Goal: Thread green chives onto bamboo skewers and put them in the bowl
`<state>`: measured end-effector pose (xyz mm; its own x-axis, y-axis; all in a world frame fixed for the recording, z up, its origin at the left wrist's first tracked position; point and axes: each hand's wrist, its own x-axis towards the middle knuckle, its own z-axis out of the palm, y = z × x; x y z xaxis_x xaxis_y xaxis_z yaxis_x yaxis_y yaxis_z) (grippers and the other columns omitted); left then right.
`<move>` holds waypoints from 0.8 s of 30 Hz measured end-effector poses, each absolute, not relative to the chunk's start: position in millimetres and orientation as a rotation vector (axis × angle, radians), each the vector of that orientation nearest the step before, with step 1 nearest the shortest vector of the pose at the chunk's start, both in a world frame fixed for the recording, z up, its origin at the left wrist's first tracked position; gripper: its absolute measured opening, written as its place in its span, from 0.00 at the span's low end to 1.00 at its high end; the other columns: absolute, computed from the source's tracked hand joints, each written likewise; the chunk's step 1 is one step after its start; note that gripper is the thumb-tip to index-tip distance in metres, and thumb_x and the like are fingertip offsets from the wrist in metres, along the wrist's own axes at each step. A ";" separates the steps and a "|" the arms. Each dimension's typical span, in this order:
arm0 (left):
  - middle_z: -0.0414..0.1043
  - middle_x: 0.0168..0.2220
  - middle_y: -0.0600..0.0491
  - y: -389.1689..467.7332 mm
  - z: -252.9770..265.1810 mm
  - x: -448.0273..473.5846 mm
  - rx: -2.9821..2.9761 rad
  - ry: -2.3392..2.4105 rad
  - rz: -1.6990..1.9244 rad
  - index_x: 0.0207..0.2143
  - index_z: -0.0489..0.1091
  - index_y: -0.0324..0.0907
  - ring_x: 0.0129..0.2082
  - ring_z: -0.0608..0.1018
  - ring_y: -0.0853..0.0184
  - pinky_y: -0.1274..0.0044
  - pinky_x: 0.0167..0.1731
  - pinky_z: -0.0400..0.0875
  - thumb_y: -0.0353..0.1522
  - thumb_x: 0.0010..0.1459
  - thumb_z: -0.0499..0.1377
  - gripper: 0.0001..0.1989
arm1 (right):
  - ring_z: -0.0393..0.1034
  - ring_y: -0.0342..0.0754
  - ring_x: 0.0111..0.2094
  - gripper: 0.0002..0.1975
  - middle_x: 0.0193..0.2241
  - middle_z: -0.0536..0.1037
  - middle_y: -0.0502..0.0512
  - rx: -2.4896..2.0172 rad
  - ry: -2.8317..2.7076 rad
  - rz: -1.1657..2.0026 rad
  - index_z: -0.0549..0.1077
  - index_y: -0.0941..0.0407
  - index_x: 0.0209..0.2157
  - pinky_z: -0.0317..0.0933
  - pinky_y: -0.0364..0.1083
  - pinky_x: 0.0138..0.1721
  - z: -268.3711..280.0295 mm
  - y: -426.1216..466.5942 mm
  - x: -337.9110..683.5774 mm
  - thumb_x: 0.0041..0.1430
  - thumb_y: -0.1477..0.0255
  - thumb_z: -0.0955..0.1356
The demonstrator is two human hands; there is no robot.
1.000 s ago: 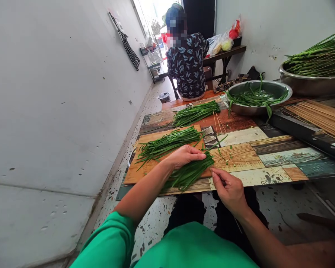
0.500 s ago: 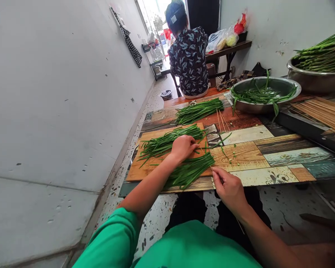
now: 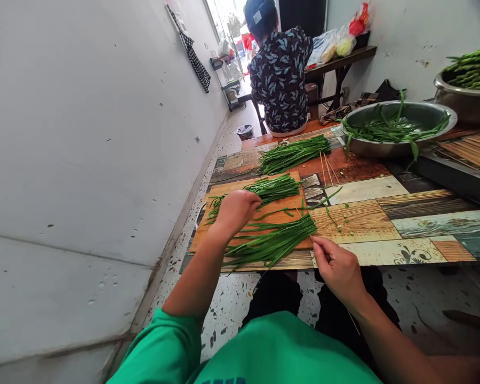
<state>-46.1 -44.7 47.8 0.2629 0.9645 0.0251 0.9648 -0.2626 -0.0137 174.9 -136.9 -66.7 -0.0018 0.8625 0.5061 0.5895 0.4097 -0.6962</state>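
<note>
My right hand (image 3: 338,269) is closed in a pinch on a thin wooden skewer (image 3: 311,237) at the board's front right corner. The skewer goes into the even ends of a bunch of garlic chives (image 3: 278,238), whose leaves fan out to the left. My left hand (image 3: 236,210) hovers over the wooden cutting board (image 3: 208,237) with its fingers curled closed; whatever they hold, if anything, is hidden. Behind it lies a second bunch of garlic chives (image 3: 276,186), partly covered by the hand. A few loose chive pieces lie between the bunches.
Another chive bunch (image 3: 296,153) lies farther back, beside several loose skewers (image 3: 328,168). At right stand a steel bowl (image 3: 384,146) of greens and a steel pot (image 3: 460,104) of green stalks, near a large knife (image 3: 456,178) and piled skewers (image 3: 472,151). A person (image 3: 282,80) sits beyond the table.
My left hand has moved left, away from the skewered ends of the front bunch, and lifted over the board. My right hand stays at the skewer. The view has shifted slightly.
</note>
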 end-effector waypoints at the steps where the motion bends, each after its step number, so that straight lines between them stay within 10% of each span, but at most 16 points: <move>1: 0.78 0.39 0.51 -44.4 43.1 -40.4 -2.519 -1.840 -0.093 0.38 0.77 0.44 0.40 0.76 0.64 0.76 0.40 0.68 0.34 0.59 0.54 0.12 | 0.77 0.47 0.30 0.11 0.32 0.81 0.56 -1.288 -1.695 0.354 0.75 0.59 0.39 0.68 0.43 0.31 -66.5 -137.0 175.1 0.60 0.72 0.63; 8: 0.76 0.37 0.48 -25.7 9.9 -10.8 -2.647 -1.691 0.000 0.35 0.76 0.40 0.37 0.76 0.63 0.76 0.36 0.68 0.27 0.54 0.53 0.12 | 0.76 0.47 0.29 0.10 0.31 0.81 0.55 -1.298 -1.695 0.357 0.75 0.58 0.38 0.68 0.43 0.30 -65.5 -138.9 175.3 0.60 0.72 0.63; 24: 0.74 0.23 0.56 -32.4 0.2 5.5 -2.720 -2.328 -1.009 0.31 0.77 0.37 0.21 0.69 0.76 0.83 0.23 0.61 0.33 0.50 0.60 0.09 | 0.77 0.48 0.34 0.12 0.35 0.81 0.56 -1.285 -1.667 0.427 0.76 0.57 0.38 0.71 0.45 0.36 -63.9 -137.3 173.6 0.60 0.72 0.62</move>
